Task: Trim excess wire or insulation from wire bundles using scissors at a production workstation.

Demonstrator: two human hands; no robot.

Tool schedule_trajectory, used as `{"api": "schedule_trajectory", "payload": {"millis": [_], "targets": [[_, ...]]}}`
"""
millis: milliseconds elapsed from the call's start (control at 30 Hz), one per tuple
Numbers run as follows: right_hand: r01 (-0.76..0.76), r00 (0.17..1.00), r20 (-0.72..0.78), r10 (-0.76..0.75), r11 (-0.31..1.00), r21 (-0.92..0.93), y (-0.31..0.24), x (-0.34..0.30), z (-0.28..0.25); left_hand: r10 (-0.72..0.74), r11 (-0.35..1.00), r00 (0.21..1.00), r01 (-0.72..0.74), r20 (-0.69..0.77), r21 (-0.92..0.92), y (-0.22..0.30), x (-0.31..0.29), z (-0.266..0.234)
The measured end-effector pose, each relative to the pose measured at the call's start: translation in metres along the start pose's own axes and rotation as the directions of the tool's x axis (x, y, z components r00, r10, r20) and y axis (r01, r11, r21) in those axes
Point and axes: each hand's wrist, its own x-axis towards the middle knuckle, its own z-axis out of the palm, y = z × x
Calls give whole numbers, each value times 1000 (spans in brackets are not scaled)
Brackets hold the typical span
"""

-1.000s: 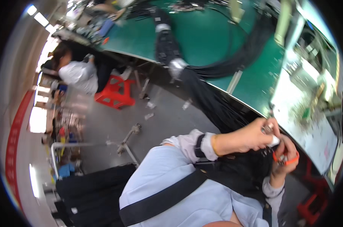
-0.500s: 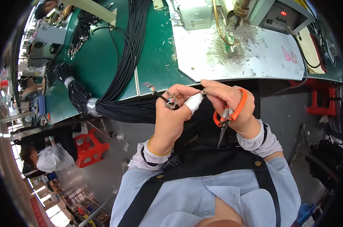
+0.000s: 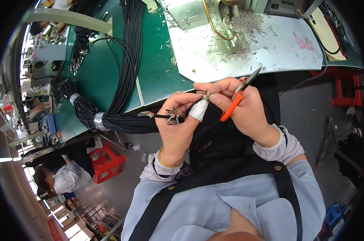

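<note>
My left hand (image 3: 176,134) is closed on several thin black cables, its thumb wrapped in white tape (image 3: 198,111). Stripped cable ends (image 3: 172,115) with metal foil and coloured wires stick out between its fingers. Thumb and index finger pinch one cable end (image 3: 205,96) close in front of the table edge. From the right, my right hand (image 3: 250,114) meets it, fingertips pinching at the same stripped end. Orange-handled scissors (image 3: 232,106) hang in the right hand's grip, their pointed blades turned up and away from me. The fingers partly hide the wires at the pinch.
A thick bundle of black cables (image 3: 129,122), bound with clear tape, runs along the green table (image 3: 158,84) edge. Beyond my hands, a machine's white plate (image 3: 270,60) carries many small metal pieces (image 3: 240,38). Red stools (image 3: 107,162) stand on both sides; another person (image 3: 67,176) sits at left.
The scissors have swung round in my right hand: their blades pointed down toward me and now point up and away. Both hands stay together at the cable end. The whole view has shifted slightly.
</note>
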Motion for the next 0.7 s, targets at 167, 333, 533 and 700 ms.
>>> {"api": "schedule_trajectory", "payload": {"millis": [167, 333, 533, 700], "targets": [[-16, 1000, -6, 15, 991, -134, 2, -6, -9, -117, 993, 989, 114, -89, -39, 8, 4, 8], [46, 976, 177, 124, 680, -732, -12, -4, -24, -189, 979, 977, 180, -95, -92, 8, 2, 6], [55, 995, 98, 35, 625, -778, 4, -9, -17, -150, 987, 984, 144, -95, -65, 7, 3, 10], [13, 998, 53, 44, 638, -770, 7, -12, -16, -142, 988, 981, 150, -135, 47, 9, 6, 15]]}}
